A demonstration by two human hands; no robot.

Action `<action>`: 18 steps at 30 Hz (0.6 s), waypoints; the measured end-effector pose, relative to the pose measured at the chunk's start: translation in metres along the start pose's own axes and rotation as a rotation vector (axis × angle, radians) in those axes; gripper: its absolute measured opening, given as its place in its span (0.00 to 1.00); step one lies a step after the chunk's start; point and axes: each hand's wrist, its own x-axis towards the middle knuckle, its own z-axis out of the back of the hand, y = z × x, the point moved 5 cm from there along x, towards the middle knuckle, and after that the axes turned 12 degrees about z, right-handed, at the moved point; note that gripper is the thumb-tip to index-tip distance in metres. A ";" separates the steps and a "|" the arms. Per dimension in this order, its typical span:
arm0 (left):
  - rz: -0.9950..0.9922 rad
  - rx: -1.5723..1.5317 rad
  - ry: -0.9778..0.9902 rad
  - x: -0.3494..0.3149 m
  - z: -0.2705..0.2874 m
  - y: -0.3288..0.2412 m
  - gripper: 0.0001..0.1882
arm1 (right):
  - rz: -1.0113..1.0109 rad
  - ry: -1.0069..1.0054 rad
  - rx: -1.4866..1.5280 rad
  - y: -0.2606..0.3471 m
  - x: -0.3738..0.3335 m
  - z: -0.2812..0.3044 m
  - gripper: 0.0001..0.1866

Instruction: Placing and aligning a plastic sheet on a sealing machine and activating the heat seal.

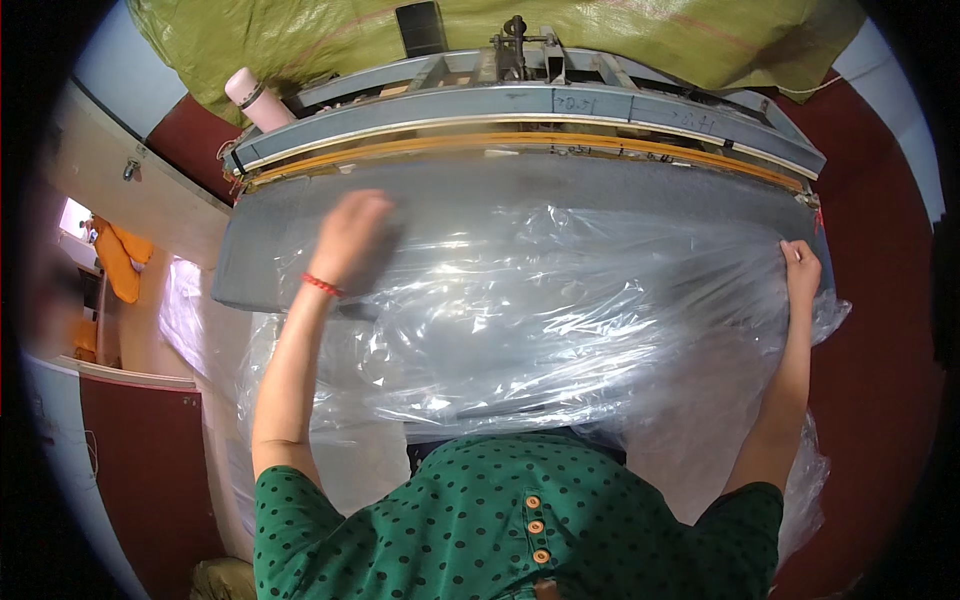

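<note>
A wide, crinkled sheet of clear plastic film (600, 300) lies over the front of a long grey padded bench (275, 235) and hangs down toward my body. My right hand (803, 268) pinches the film near its right edge, by the end of the bench. On the left, my left hand (352, 232) is over the grey surface beside the film's upper left part. Motion smears its fingers, so whether they hold anything is hidden. A red band (322, 285) circles my left wrist.
Behind the bench runs a grey metal frame (440, 105) with orange strips (480, 140) along its front and a metal clamp-like mechanism (517, 45) on top. A pink bottle (258, 100) and a dark flat object (420, 28) stand there. Green sheeting (680, 35) covers the back. An open door (120, 150) is left.
</note>
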 end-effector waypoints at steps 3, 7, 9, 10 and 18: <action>-0.148 -0.121 0.333 -0.016 -0.085 -0.078 0.25 | -0.017 0.021 0.007 0.000 0.000 0.000 0.13; -0.265 0.320 0.192 -0.026 -0.118 -0.133 0.23 | -0.018 0.010 0.009 0.003 0.000 0.001 0.13; -0.177 0.672 0.091 -0.017 -0.111 -0.125 0.17 | -0.041 0.015 -0.017 0.004 0.000 0.004 0.13; -0.301 0.625 -0.027 -0.017 -0.097 -0.121 0.09 | -0.044 0.016 -0.012 0.005 0.000 0.005 0.13; 0.294 0.236 0.063 -0.013 0.107 0.029 0.04 | 0.003 0.016 0.023 -0.005 0.001 0.000 0.12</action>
